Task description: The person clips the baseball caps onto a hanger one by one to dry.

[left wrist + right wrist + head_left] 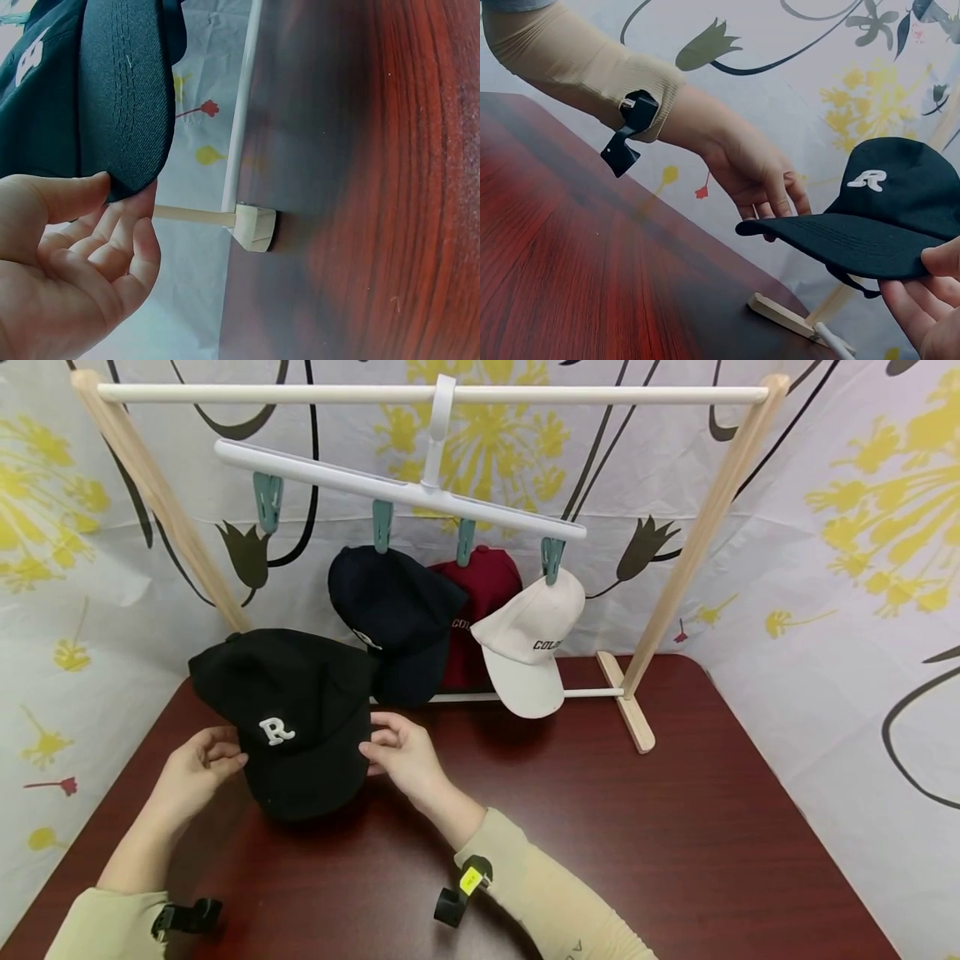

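A black baseball cap [300, 693] with a white letter R hangs between both hands, raised above the table at the left. My left hand [197, 768] pinches one side of its brim; in the left wrist view the thumb [71, 196] lies over the brim's edge. On the opposite side, my right hand [405, 756] grips the brim between thumb and fingers, also seen in the right wrist view. Up behind the cap, a teal clip [267, 502] on the white hanger [360, 485] holds nothing. The hanger tilts down to the right.
Clipped along the hanger are a navy cap [397, 610], a dark red cap [487, 585] and a white cap [532, 639]. A wooden rack [682, 543] with a white top bar [600, 395] stands at the back of the dark red table [675, 843]. Behind is a flower-patterned curtain [825, 568].
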`<move>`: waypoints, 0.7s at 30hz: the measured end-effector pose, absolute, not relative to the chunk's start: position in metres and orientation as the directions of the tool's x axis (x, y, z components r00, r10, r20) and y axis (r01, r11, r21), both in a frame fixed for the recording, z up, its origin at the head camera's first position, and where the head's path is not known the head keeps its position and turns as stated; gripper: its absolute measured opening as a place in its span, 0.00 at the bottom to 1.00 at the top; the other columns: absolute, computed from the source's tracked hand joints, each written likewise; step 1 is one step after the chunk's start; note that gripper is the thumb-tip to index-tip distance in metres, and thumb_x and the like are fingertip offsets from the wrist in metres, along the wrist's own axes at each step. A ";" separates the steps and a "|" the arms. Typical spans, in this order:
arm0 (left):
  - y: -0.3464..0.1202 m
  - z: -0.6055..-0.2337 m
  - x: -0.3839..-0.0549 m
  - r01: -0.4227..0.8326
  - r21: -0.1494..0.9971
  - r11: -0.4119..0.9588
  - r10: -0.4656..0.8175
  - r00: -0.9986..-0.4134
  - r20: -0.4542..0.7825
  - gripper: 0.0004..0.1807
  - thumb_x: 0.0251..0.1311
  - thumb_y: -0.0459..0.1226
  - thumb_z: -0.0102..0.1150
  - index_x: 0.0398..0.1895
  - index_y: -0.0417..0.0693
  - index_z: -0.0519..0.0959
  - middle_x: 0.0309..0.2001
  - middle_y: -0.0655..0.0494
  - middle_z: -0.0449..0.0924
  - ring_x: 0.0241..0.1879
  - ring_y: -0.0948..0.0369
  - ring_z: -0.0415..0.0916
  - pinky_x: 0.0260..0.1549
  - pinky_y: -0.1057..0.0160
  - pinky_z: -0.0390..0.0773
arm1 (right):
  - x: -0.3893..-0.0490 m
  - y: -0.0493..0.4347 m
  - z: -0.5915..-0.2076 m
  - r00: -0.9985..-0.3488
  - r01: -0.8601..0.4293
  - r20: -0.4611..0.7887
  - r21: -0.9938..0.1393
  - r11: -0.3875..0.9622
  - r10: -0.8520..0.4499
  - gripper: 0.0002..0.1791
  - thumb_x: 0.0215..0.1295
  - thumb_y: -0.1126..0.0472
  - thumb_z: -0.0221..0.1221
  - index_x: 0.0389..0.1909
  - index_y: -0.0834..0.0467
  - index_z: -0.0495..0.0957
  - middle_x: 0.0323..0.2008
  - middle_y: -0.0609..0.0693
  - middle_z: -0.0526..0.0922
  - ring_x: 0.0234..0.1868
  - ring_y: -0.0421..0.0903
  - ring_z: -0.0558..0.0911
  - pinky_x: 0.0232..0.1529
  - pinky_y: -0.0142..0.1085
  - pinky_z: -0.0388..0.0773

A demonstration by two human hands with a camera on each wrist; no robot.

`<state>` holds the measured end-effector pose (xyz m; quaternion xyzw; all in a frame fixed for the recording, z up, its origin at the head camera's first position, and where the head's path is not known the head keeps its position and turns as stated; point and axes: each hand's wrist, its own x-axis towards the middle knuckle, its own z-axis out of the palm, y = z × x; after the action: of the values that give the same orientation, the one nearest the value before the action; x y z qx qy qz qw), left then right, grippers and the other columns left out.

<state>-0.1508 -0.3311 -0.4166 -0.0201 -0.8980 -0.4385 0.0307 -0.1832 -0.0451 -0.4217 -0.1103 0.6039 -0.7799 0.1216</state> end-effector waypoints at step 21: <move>-0.330 -0.403 -0.156 0.100 0.756 0.646 -0.004 -0.991 0.135 0.24 0.66 0.33 0.55 0.59 0.26 0.62 0.46 0.32 0.76 0.35 0.82 0.71 0.31 0.76 0.74 | -0.182 -0.044 -0.408 -0.950 -0.008 0.070 -0.980 -0.201 -0.304 0.22 0.57 0.76 0.63 0.53 0.61 0.76 0.27 0.56 0.83 0.20 0.43 0.80 0.33 0.58 0.78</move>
<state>-0.1561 -0.3295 -0.4032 -0.0267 -0.9052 -0.4196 0.0621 -0.1824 -0.0439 -0.4080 -0.1247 0.6248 -0.7647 0.0965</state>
